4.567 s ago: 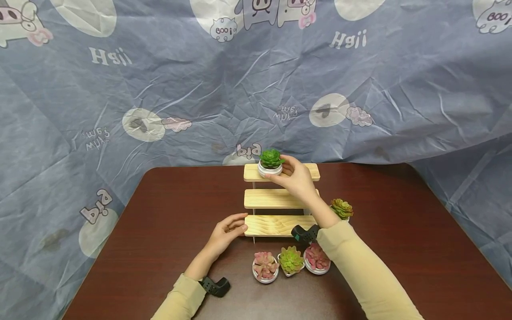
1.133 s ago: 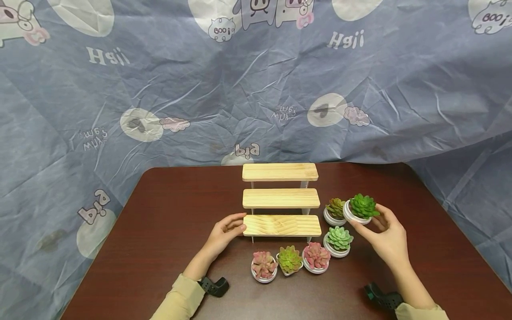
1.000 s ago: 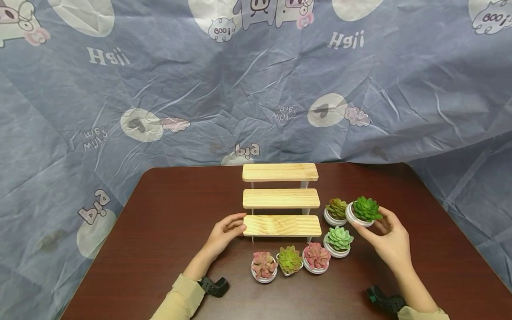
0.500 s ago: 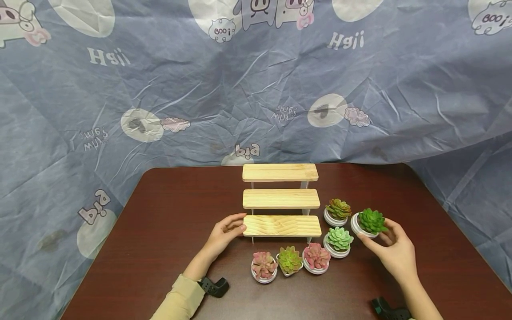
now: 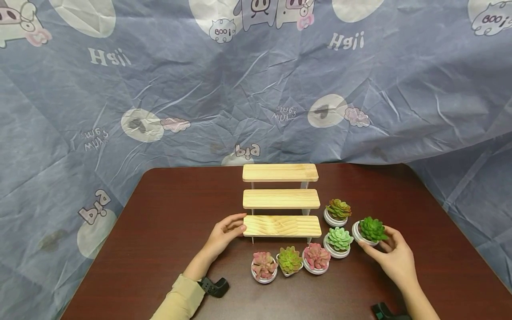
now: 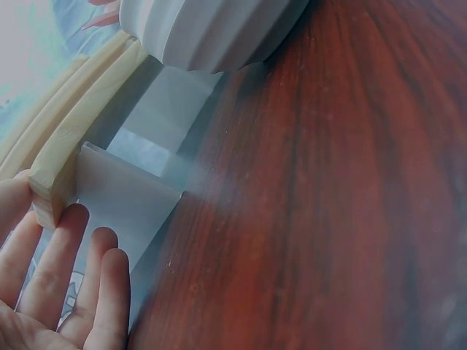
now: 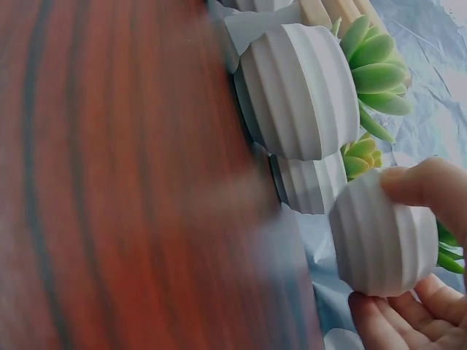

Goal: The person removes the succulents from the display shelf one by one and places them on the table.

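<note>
My right hand (image 5: 394,260) grips the white ribbed pot of a dark green succulent (image 5: 372,229), thumb and fingers on opposite sides. In the right wrist view a gap shows between this pot (image 7: 383,237) and the tabletop. A pale green succulent (image 5: 339,239) stands just left of it, and a reddish-green succulent (image 5: 338,210) behind that. My left hand (image 5: 225,234) pinches the left end of the lowest board of a three-tier wooden stand (image 5: 282,226); the left wrist view shows fingers above and below the board end (image 6: 55,186).
Along the stand's front sit a pink succulent (image 5: 264,266), a yellow-green succulent (image 5: 290,260) and another pink succulent (image 5: 316,257). The dark red-brown table (image 5: 180,195) ends against a blue-grey printed cloth (image 5: 224,89) at the back.
My right hand has carried the dark green succulent from the top board down to the right, lately lowering it beside the other pots. The left hand keeps its place on the stand.
</note>
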### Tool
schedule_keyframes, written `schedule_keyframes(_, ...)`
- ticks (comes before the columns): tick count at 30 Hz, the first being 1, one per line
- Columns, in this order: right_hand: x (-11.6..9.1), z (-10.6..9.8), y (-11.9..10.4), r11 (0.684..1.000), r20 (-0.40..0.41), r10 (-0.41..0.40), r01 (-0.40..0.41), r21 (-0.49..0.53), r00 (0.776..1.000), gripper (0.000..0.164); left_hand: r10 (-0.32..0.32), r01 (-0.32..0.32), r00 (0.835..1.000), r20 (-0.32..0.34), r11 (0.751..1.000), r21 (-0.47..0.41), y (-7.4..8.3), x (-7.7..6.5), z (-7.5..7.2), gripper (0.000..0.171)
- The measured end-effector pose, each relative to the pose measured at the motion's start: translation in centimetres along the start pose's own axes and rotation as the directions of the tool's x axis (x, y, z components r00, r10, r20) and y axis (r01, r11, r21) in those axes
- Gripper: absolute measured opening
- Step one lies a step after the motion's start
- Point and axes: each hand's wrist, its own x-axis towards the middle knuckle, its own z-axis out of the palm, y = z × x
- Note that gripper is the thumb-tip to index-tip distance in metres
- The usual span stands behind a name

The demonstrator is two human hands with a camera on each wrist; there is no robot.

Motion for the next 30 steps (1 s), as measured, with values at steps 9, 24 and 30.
schedule_keyframes(9, 0.1, 0.2, 1.1, 0.999, 0.058, -0.018, 0.019, -0.026, 0.998, 0.072, 0.011, -0.011, 1.0, 0.002, 1.0, -0.006, 0.0, 0.0, 0.0, 0.042)
schedule_keyframes(24, 0.1, 0.4, 1.8, 0.999, 0.124, -0.034, 0.034, 0.003, 0.992, 0.069, -0.011, 0.011, 1.0, -0.005, 1.0, 0.021, 0.2, 0.0, 0.1, 0.042)
schedule_keyframes(30, 0.2, 0.5, 1.8, 1.0, 0.143, -0.026, 0.024, 0.02, 0.989, 0.071, -0.011, 0.011, 1.0, -0.009, 1.0, 0.017, 0.3, 0.0, 0.1, 0.042)
